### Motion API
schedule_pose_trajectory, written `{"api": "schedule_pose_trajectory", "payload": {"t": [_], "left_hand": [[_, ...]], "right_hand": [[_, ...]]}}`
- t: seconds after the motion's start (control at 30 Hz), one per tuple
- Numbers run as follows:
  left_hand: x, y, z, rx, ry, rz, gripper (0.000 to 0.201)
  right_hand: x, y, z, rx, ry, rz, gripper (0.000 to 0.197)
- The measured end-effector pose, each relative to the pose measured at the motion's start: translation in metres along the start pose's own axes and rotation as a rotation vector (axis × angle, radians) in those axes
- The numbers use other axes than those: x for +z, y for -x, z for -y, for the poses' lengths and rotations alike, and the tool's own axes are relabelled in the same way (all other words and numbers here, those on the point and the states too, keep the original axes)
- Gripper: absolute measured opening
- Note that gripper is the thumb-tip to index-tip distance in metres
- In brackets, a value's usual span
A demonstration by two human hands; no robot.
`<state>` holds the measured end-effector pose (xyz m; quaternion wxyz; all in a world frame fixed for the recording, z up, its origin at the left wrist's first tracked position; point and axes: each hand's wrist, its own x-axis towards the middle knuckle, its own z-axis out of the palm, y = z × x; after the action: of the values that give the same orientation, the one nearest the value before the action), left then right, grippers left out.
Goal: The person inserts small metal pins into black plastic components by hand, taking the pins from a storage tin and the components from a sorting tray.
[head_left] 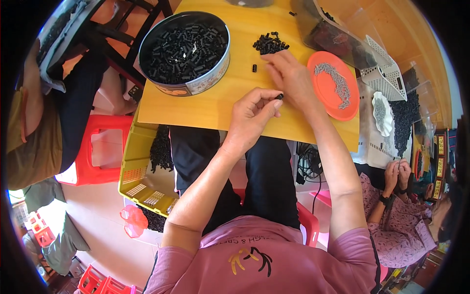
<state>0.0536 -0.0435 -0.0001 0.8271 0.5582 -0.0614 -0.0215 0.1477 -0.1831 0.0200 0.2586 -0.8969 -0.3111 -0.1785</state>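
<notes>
My left hand (252, 115) is closed, with a small black cylindrical piece (279, 97) pinched between thumb and fingertips above the table's near side. Just beyond it my right hand (291, 76) hangs over the table with fingers stretched out and apart, and nothing shows in them. Its fingertips are close to a small heap of black cylindrical pieces (270, 44). One single black piece (254, 68) lies on the yellow table between the heap and my left hand. Right of my right hand, an orange-red plate (316, 98) bears a curved line of tiny grey metallic parts (338, 85).
A large round tin (223, 66) full of black pieces stands at the table's left. Clear plastic bins (313, 29) and a white perforated basket (384, 68) are at the right. A yellow crate (128, 152) sits by my legs. Other people sit on both sides.
</notes>
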Motion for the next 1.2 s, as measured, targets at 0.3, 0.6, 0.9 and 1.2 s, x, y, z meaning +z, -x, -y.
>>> {"api": "schedule_pose_trajectory", "payload": {"t": [0.3,0.6,0.9,1.2], "left_hand": [[0.000,-0.001,-0.002,-0.029,0.007,0.020,0.017],[0.000,-0.001,-0.002,-0.032,-0.011,0.023,0.017],[0.000,-0.001,-0.002,-0.024,-0.032,0.023,0.016],[0.001,-0.002,0.000,0.014,-0.047,0.051,0.017]], "right_hand": [[0.000,-0.016,-0.014,0.141,0.212,-0.042,0.020],[0.003,-0.011,-0.016,0.115,0.195,-0.034,0.014],[-0.010,-0.011,-0.013,0.181,0.277,-0.070,0.013],[-0.026,-0.007,-0.008,0.208,0.281,0.030,0.013]]}}
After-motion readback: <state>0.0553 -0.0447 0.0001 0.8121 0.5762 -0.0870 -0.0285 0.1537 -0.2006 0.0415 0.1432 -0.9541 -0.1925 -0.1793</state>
